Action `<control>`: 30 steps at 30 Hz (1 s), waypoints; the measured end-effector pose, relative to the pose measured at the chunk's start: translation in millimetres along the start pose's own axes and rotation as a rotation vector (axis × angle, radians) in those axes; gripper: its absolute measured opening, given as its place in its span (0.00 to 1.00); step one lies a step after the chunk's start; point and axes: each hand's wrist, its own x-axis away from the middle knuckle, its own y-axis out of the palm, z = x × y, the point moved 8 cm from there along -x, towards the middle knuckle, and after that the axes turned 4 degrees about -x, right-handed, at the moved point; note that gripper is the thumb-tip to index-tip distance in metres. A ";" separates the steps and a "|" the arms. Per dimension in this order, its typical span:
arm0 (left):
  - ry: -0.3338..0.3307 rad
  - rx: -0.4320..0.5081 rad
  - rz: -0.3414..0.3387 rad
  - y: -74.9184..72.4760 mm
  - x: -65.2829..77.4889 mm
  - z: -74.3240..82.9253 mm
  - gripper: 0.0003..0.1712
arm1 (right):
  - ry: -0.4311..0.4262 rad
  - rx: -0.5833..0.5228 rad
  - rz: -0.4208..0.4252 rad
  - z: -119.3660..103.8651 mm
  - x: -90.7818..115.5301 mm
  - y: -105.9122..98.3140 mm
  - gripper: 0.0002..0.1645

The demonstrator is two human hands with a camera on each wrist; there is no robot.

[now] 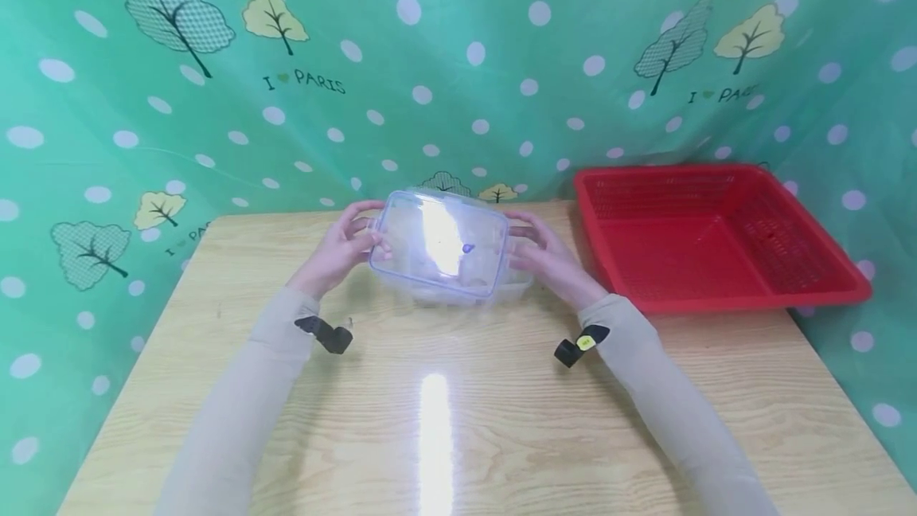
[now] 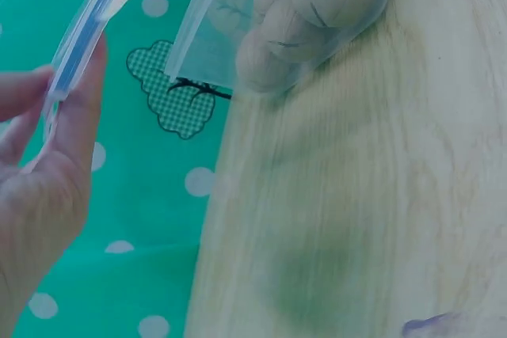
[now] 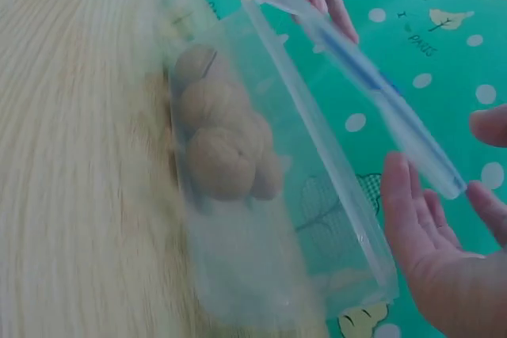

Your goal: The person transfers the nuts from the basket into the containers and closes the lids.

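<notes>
A clear plastic lid with a blue seal [image 1: 447,245] is raised and tilted over a clear container [image 3: 253,275]. My left hand [image 1: 351,241] pinches the lid's left edge between thumb and fingers, as the left wrist view shows. At the lid's other end my right hand [image 1: 540,253] has its fingers loosely spread along the edge, its thumb [image 3: 493,126] apart from it. Inside the container, several round light-brown walnuts [image 3: 222,160] with dark seam lines lie bunched together. From the head view the lid covers most of the container.
A red plastic basket [image 1: 723,305] stands at the back right of the wooden table [image 1: 501,420]. Behind the table hangs a green dotted curtain [image 1: 458,102] with tree prints. Black straps with small cameras sit on both wrists.
</notes>
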 end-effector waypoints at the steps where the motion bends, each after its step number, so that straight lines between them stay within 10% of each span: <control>1: 0.001 0.023 0.030 -2.5 0.6 -0.9 0.30 | -0.014 0.004 0.007 -0.7 0.1 -0.6 0.37; 15: -0.030 -0.024 0.112 13.2 -1.1 -13.4 0.32 | -0.089 0.191 0.275 -5.5 1.2 -19.9 0.30; 30: -0.048 -0.212 0.107 28.3 3.1 -30.0 0.33 | -0.042 0.344 0.333 2.6 -5.4 -31.6 0.27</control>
